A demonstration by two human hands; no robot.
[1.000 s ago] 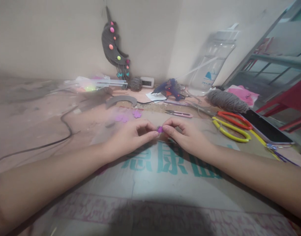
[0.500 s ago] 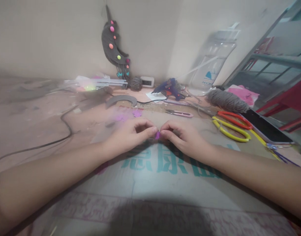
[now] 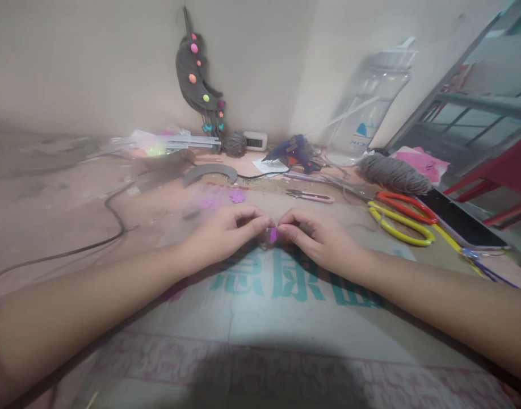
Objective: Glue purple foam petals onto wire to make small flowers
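Between my two hands is a small purple piece (image 3: 273, 234), about the colour of the cutouts nearby; its exact shape is too small and blurred to tell. My left hand (image 3: 239, 230) pinches at its left side with thumb and forefinger. From the other side my right hand (image 3: 318, 236) is closed on it with thumb and forefinger. A thin greyish loop, perhaps yarn, shows faintly below the left fingertips. Just beyond my left hand lie purple flower-shaped cutouts (image 3: 237, 196). Both hands are over a pale sheet (image 3: 260, 318) with teal characters.
Pink-handled thread snips (image 3: 310, 196), scissors with yellow and red handles (image 3: 400, 224), a phone (image 3: 460, 218) and grey yarn (image 3: 394, 175) lie right. Behind stand a blue glue gun (image 3: 292, 152), a clock (image 3: 255, 141) and a water bottle (image 3: 369, 108). A decorated grey crescent (image 3: 192, 74) hangs on the wall.
The purple piece has shifted slightly and shows more of its surface below the fingertips. A faint greyish loop is now visible beside it. My arms are nearly unmoved.
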